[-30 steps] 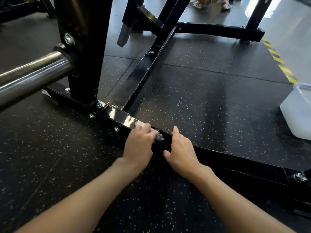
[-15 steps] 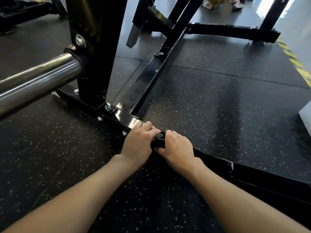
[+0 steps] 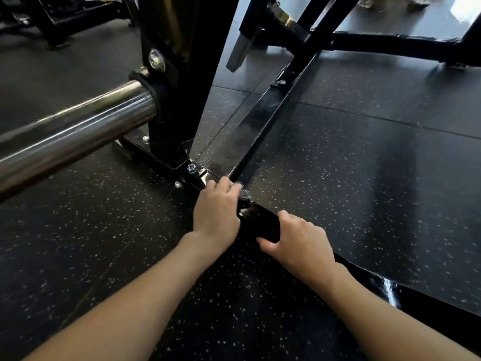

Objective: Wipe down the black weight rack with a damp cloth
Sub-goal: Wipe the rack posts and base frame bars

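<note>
I gripped the base rail with my left hand, my right hand clutching the dark cloth just beside it, the rail running on rightward.

The floor is black rubber matting flecked with white, laid in large tiles; 1 long seam crosses the upper right of the frame. Pale light reflects off the matting in soft streaks at right. In the upper left another black metal frame stands on the same matting. At the top right corner a bright patch lies beside smoother grey flooring.
</note>
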`<action>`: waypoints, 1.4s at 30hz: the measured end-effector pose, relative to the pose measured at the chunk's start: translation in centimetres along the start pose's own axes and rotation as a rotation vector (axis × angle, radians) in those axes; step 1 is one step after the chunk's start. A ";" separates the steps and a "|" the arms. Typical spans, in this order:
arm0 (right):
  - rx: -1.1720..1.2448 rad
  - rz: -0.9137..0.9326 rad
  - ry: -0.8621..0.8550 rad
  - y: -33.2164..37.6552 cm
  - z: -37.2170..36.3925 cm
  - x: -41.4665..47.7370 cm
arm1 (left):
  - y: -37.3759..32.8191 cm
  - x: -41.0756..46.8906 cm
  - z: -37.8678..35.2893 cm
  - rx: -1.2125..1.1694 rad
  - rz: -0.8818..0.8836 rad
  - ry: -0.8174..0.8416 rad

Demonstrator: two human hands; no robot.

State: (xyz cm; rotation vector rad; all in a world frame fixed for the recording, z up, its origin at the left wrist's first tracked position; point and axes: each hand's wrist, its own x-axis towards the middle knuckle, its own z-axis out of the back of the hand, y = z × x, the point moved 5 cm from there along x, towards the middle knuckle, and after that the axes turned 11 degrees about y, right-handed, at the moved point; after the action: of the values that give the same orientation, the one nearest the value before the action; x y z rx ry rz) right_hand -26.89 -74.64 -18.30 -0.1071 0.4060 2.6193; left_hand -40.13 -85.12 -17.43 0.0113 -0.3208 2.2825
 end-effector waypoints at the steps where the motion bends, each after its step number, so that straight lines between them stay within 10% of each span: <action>1: -0.005 -0.003 -0.003 0.0 0.0 0.0 | -0.7 -0.8 -0.5 -0.007 -0.076 -0.002; 16: 0.019 -0.004 0.022 0.1 0.1 -0.3 | 5.0 -1.3 0.2 -0.171 0.140 -0.122; 22: 0.018 0.003 0.020 0.1 0.0 -0.2 | 10.0 -3.6 -2.5 -0.976 0.971 -0.329; 30: 0.001 0.012 0.024 0.2 -0.2 0.0 | 7.4 -2.9 -4.2 -0.920 0.892 -0.140; 35: 0.006 0.025 0.009 0.2 -0.2 -0.1 | 9.6 -1.2 -2.9 -0.974 1.043 -0.342; 42: 0.010 0.020 0.020 0.2 -0.1 -0.2 | 7.4 -1.9 -1.8 -0.876 0.764 -0.339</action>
State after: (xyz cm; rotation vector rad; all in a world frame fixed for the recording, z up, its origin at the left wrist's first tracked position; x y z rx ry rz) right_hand -26.81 -74.96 -18.35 -0.1264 0.4286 2.6373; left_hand -44.09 -90.83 -21.05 -0.2061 -1.7172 2.6445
